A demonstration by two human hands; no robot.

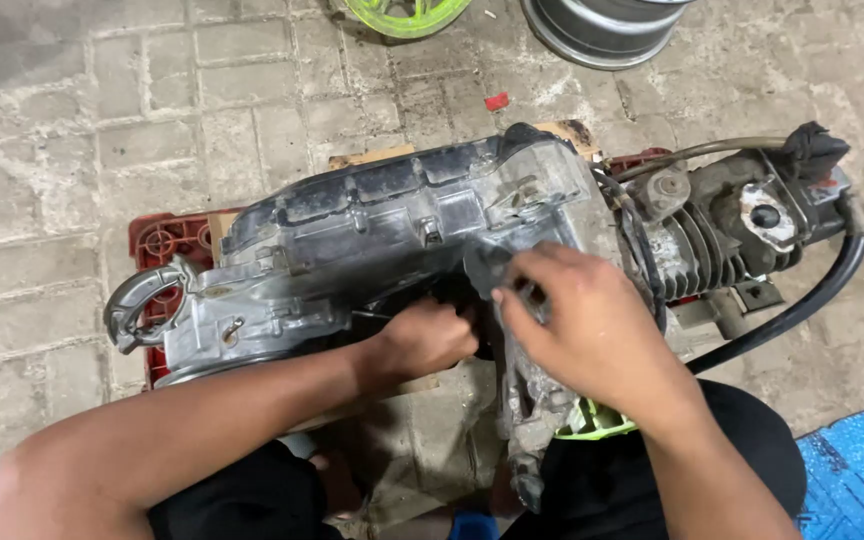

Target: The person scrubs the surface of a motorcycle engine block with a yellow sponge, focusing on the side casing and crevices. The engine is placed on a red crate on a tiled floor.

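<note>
1. Viewing from the head camera: an engine (392, 240), grey and grimy, lying lengthwise across a red crate (157, 240) on a paved floor (102, 130).
2. Left hand (424, 338) reaching under the engine's near edge at mid-length; grip curled closed in a fist, touching the casing. Whether anything is being held inside it: cannot tell, fingers hidden in shadow.
3. Right hand (592, 325) resting over the engine's near right corner, just beside the left hand; fingers (512, 292) pinched together on a small dark part at the casing edge, too small to identify.
4. Finned cylinder (712, 250) sitting at the engine's right end, with a black hose (812, 300) curving from it down toward the person's right knee.
5. Curved metal bracket (137, 300) projecting at the engine's left end, overhanging the crate.
6. Wood pieces (372, 155) showing behind the engine, partly hidden.
7. Green rim (407, 15) and silver rim (602, 30) lying on the floor at the top edge, well apart from the engine.
8. Blue sheet (857, 470) lying at lower right, beside the person's knee.
</note>
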